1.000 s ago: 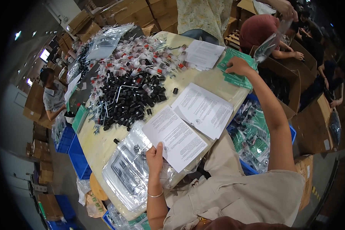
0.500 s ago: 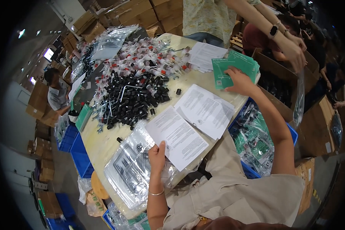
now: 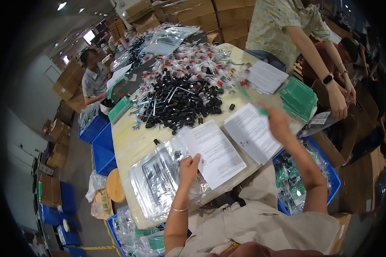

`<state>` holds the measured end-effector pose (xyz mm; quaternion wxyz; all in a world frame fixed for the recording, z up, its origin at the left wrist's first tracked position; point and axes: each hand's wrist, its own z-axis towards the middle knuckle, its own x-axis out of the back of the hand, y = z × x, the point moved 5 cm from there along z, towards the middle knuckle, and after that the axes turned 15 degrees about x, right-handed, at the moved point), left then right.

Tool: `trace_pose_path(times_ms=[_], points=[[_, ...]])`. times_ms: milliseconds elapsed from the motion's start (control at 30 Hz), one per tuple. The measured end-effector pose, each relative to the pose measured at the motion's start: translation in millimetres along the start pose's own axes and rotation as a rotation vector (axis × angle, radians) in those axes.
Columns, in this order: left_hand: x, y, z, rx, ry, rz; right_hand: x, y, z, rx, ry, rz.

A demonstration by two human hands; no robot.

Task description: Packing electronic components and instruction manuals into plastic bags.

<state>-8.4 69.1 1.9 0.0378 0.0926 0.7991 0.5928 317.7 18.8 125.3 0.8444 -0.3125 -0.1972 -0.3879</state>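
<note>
the left hand rests at the near edge of the pale yellow table, fingers curled narrow and pinching the lower left corner of a white printed paper sheet, thumb on top of the sheet. this sheet lies flat, partly over a stack of clear plastic bags that holds dark parts and overhangs the near table edge. the right hand is raised above the table and motion-blurred; it grips a thin green card that shows as a blurred green streak running up and left from the fingers, which are closed around its lower end. below the right hand lies a second white printed paper sheet, just beside the first, with a narrow strip of table between them. beyond both sheets sits a heap of small black cylindrical parts, and behind it a heap of clear tubes with red and white caps. a stack of green cards lies at the right table corner, with a further stack of white sheets near it. a blue plastic crate filled with bagged green items stands under the right forearm. a second person's hand, with a dark wristwatch, reaches into a brown cardboard box on the right. a third person sits at the far left of the table.
</note>
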Motion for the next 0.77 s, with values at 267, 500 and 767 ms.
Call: trace_pose_path(times_ms=[267, 500, 767], points=[[21, 2, -27, -0.024, 0.122, -0.09, -123, -120, -55, 0.511, -0.461, 0.176], [38, 4, -37, -0.093, 0.238, 0.078, -113, -128, -42, 0.301, -0.444, 0.328], [53, -4, -48, -0.154, 0.352, -0.251, -139, -93, -68, -0.752, 0.07, 1.707]])
